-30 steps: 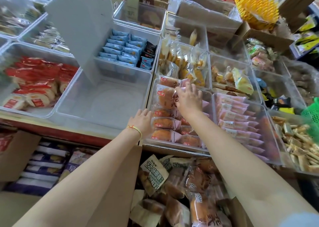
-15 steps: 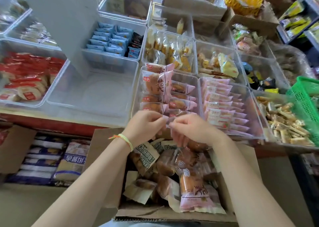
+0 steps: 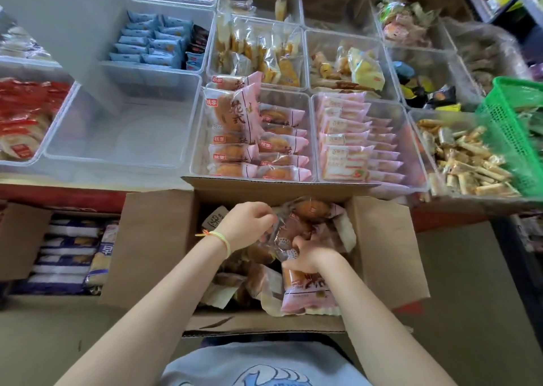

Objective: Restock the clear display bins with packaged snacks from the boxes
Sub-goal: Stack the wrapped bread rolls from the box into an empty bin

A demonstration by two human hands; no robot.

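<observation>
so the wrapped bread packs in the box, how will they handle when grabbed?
Likely light and squashy: each bread pack looks like a soft bun in loose film. Probably slippery and crinkly, since the wrap shines. The hands pinch film edges, suggesting it flops.

The fingers (image 3: 296,246) of the right hand (image 3: 308,258) are tucked down among the snack packs (image 3: 296,230) in the box (image 3: 385,253), so I can't see their tips. The packs under both hands are a blurry heap. The green basket (image 3: 511,138) is cut off by the right edge. The red packs (image 3: 26,106) are cut off on the left. The words on the wrappers are too small to read.
</observation>
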